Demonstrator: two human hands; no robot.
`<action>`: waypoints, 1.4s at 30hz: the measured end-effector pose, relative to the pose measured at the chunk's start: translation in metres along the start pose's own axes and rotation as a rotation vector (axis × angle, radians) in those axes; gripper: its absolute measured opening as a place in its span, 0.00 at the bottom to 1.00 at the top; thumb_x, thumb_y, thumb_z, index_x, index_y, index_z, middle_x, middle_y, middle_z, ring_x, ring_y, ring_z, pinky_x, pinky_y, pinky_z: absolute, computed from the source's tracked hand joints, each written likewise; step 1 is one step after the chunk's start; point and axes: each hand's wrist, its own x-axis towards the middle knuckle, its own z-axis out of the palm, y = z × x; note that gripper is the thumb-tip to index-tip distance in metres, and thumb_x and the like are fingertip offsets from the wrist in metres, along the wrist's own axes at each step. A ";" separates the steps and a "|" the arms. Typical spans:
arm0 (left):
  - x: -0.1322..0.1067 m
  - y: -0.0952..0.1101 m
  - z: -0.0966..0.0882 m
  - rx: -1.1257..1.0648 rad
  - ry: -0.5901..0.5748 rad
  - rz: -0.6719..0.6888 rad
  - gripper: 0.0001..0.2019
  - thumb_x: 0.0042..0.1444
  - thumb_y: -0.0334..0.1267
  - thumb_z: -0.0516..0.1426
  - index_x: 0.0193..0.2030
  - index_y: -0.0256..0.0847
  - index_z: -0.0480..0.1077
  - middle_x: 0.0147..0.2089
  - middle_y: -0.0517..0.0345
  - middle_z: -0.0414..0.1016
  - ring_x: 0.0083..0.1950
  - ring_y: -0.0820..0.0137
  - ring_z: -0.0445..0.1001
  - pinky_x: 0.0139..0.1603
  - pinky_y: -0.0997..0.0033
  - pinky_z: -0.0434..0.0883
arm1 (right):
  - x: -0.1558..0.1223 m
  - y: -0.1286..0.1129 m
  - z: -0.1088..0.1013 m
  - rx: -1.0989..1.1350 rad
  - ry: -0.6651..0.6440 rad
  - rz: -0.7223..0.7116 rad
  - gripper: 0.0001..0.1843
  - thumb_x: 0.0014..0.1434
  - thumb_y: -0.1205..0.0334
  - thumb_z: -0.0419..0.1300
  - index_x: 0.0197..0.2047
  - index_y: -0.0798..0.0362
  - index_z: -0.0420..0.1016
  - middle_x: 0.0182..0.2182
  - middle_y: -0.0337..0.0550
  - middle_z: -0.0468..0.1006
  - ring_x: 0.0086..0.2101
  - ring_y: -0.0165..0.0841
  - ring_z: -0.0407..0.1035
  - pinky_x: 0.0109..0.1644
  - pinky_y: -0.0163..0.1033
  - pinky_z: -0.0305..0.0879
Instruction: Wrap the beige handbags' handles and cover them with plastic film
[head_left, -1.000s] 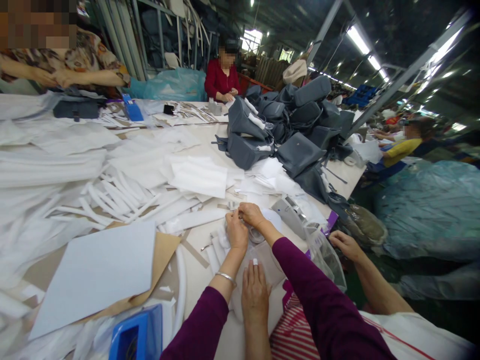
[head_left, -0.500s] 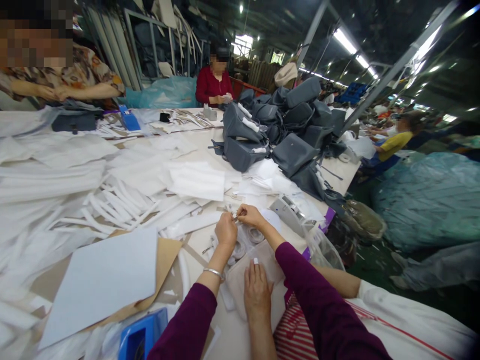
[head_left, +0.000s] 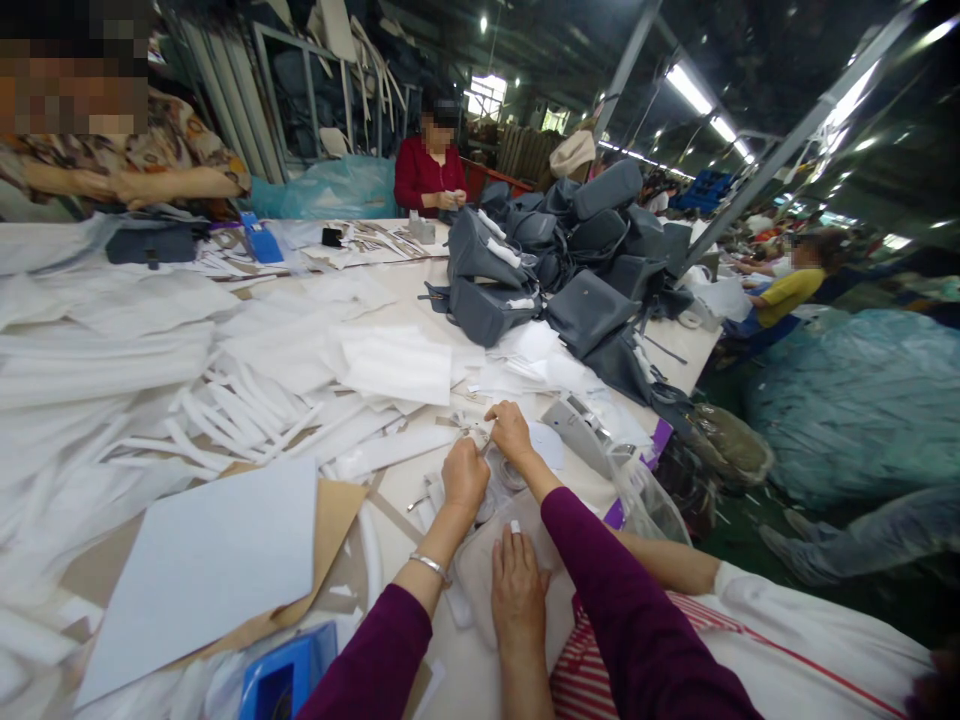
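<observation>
My left hand is closed in a fist over white tape rolls on the table, a silver bangle on its wrist. My right hand pinches its fingertips together just ahead of the left. Between the two hands is a small pale item, too small to name. Both of my sleeves are purple. A co-worker's hand with a white bandage on one finger lies flat on a beige piece between my forearms.
White foam sheets and white strips cover the table. A pile of grey bags stands at the far right. Close by are a grey dispenser, a clear plastic bag, a blue box and a white card. Other people work at the far side.
My hands have stayed pinched together and shifted slightly: the left dropped nearer to me, the right stayed ahead. The co-worker's other hand at the table's right edge has gone out of sight.
</observation>
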 end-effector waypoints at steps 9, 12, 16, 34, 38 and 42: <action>-0.017 0.010 0.011 -0.069 -0.077 0.004 0.08 0.53 0.25 0.51 0.28 0.39 0.67 0.27 0.56 0.73 0.31 0.68 0.72 0.33 0.71 0.62 | 0.026 -0.009 0.001 -0.099 -0.241 -0.053 0.14 0.53 0.72 0.57 0.38 0.51 0.82 0.39 0.44 0.81 0.43 0.37 0.70 0.50 0.42 0.51; -0.007 0.006 0.000 -0.071 -0.107 0.060 0.05 0.54 0.28 0.54 0.30 0.40 0.69 0.30 0.57 0.75 0.33 0.67 0.73 0.35 0.71 0.64 | 0.028 -0.008 0.001 -0.114 -0.252 -0.069 0.15 0.54 0.71 0.57 0.40 0.48 0.81 0.40 0.41 0.82 0.43 0.35 0.71 0.48 0.41 0.51; 0.035 -0.009 -0.025 -0.021 -0.074 0.174 0.13 0.58 0.28 0.53 0.50 0.39 0.67 0.54 0.50 0.73 0.56 0.64 0.67 0.54 0.67 0.64 | 0.021 -0.013 0.005 -0.150 -0.216 -0.116 0.13 0.57 0.65 0.58 0.44 0.47 0.80 0.42 0.43 0.81 0.45 0.37 0.70 0.49 0.41 0.51; 0.066 -0.067 -0.044 0.143 -0.343 0.182 0.12 0.62 0.42 0.58 0.45 0.35 0.71 0.44 0.54 0.75 0.44 0.67 0.75 0.47 0.59 0.74 | 0.011 -0.038 0.026 -0.121 -0.031 0.027 0.15 0.55 0.73 0.54 0.40 0.55 0.81 0.37 0.53 0.81 0.41 0.37 0.71 0.53 0.43 0.49; 0.059 -0.074 -0.067 0.116 -0.157 0.164 0.12 0.63 0.33 0.54 0.53 0.36 0.67 0.54 0.50 0.71 0.50 0.67 0.73 0.55 0.60 0.69 | 0.007 -0.060 -0.002 -0.054 0.059 0.063 0.19 0.53 0.76 0.53 0.44 0.55 0.79 0.44 0.53 0.78 0.47 0.39 0.68 0.56 0.45 0.47; 0.041 -0.080 -0.096 0.129 -0.143 0.180 0.10 0.61 0.33 0.56 0.50 0.36 0.70 0.52 0.49 0.72 0.49 0.66 0.73 0.53 0.60 0.72 | -0.010 -0.123 -0.035 0.058 0.141 0.033 0.20 0.58 0.73 0.51 0.49 0.51 0.77 0.45 0.45 0.78 0.47 0.37 0.69 0.56 0.43 0.52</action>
